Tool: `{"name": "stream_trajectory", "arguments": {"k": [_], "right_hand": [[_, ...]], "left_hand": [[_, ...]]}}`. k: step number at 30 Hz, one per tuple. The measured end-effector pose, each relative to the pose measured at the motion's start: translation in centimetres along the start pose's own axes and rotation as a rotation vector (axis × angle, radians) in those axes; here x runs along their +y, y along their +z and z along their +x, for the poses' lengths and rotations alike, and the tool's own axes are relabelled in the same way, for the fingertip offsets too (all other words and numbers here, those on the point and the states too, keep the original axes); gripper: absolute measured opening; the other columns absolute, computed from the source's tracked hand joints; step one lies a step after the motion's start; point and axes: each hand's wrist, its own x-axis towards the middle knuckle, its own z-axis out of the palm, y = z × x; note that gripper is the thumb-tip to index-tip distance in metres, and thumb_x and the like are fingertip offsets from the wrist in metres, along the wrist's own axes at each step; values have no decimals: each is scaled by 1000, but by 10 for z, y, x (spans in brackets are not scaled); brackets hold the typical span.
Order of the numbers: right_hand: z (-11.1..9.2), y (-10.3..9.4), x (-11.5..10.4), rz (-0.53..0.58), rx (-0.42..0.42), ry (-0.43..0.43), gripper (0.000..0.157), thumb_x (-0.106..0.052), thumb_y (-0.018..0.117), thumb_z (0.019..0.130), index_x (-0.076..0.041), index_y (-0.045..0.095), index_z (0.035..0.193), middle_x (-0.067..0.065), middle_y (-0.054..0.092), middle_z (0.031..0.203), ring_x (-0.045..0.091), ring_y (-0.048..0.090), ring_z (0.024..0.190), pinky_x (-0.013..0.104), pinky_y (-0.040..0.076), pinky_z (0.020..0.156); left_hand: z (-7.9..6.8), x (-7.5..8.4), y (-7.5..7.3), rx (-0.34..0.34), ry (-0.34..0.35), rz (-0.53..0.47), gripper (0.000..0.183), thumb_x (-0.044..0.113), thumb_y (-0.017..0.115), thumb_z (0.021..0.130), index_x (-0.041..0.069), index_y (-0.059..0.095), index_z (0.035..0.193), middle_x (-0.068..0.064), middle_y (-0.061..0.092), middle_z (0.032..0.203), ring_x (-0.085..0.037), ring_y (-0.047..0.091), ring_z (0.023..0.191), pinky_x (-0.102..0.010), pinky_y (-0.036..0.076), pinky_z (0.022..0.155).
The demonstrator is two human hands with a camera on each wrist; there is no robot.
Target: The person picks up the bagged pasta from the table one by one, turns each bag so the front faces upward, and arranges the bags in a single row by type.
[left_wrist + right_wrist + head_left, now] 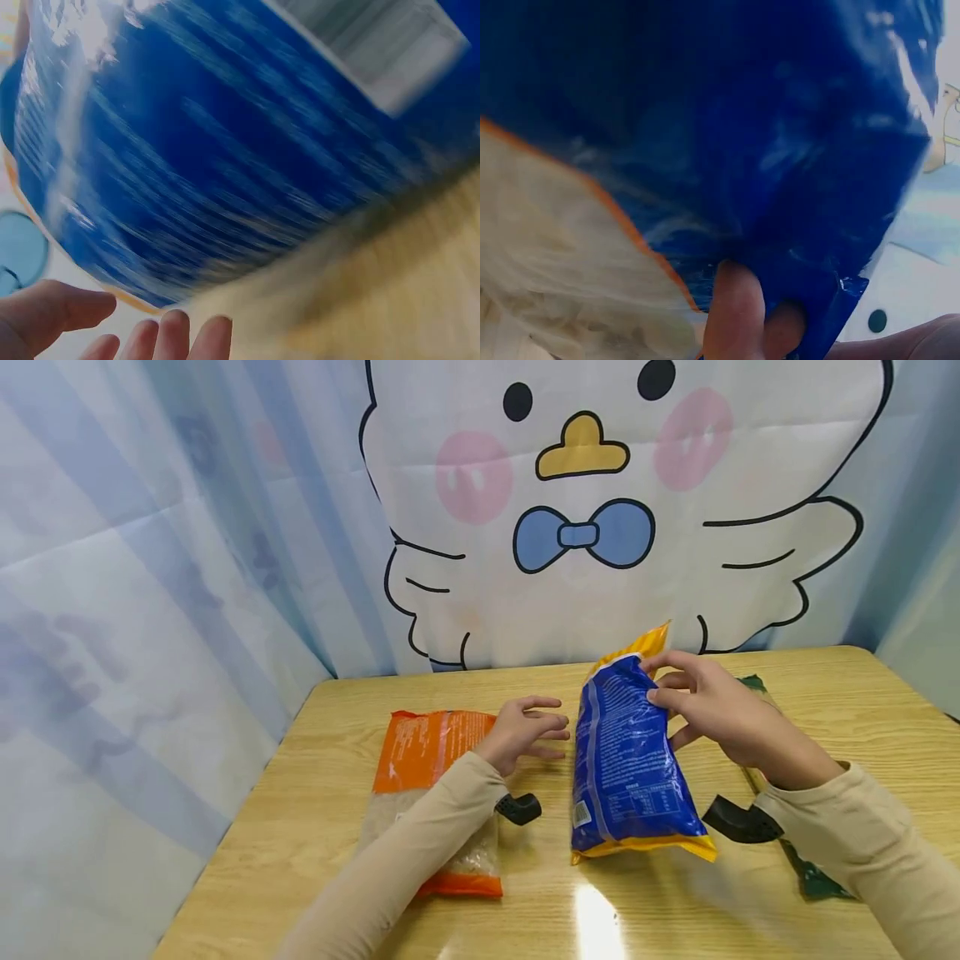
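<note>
A blue plastic bag [626, 760] with yellow ends, white print and a barcode stands tilted over the table. My right hand [712, 714] pinches its upper right edge between thumb and fingers. In the right wrist view, the thumb [736, 311] presses the blue film [780, 165] beside a see-through panel [562, 240] with pale contents. To the left of the bag, my left hand [523, 733] holds its fingers extended and apart, with a gap to the bag in the head view. The left wrist view shows those fingertips [174, 334] below the bag's printed side [187, 150].
An orange and clear bag [420, 756] lies flat under the left forearm. A dark green packet [817, 878] lies at right, partly covered by the right arm. The wooden table [277, 852] ends at a curtain [480, 585] with a cartoon print behind.
</note>
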Motion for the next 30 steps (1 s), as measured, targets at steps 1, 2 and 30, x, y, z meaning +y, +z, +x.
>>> {"name": "stream_trajectory", "arguments": {"k": [1,2,30], "right_hand": [[-1,1,-2,-8,2,0,42,-8,42,106,0,33,146,30,51,126,25,63,89,40,62,64],[-2,1,-3,-14,2,-3,42,-8,43,106,1,33,146,31,50,128,25,63,89,40,62,64],[5,12,-20,-82,-65,-37,42,-9,40,107,1,31,147,32,47,133,24,65,93,38,62,61]], "left_hand": [[-2,5,2,1,20,12,39,4,66,93,6,59,132,-24,65,124,-41,65,112,-46,61,78],[-4,10,5,1,42,29,37,5,66,93,7,61,130,-22,65,124,-40,65,112,-46,61,78],[-24,83,44,41,150,314,39,44,77,85,9,69,98,-8,67,100,-24,70,87,-47,62,72]]}}
